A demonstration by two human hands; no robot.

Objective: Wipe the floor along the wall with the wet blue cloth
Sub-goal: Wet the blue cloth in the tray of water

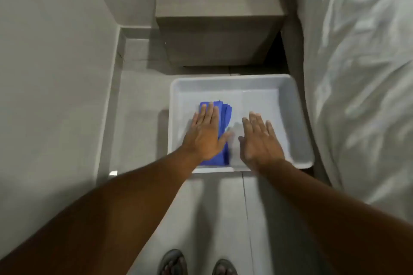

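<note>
A folded blue cloth [225, 116] lies in the left half of a white plastic tray [243, 83] that stands on the tiled floor. My left hand [206, 134] rests flat on the cloth with its fingers spread, covering most of it. My right hand [260, 138] hovers flat and open over the tray's bare middle, just right of the cloth, holding nothing. The wall [51, 62] runs along the left, with a strip of floor [136, 100] between it and the tray.
A grey bedside cabinet [219, 22] stands right behind the tray. A bed with a white duvet [362, 73] fills the right side, close to the tray's edge. My feet in sandals [196, 263] are at the bottom of the view.
</note>
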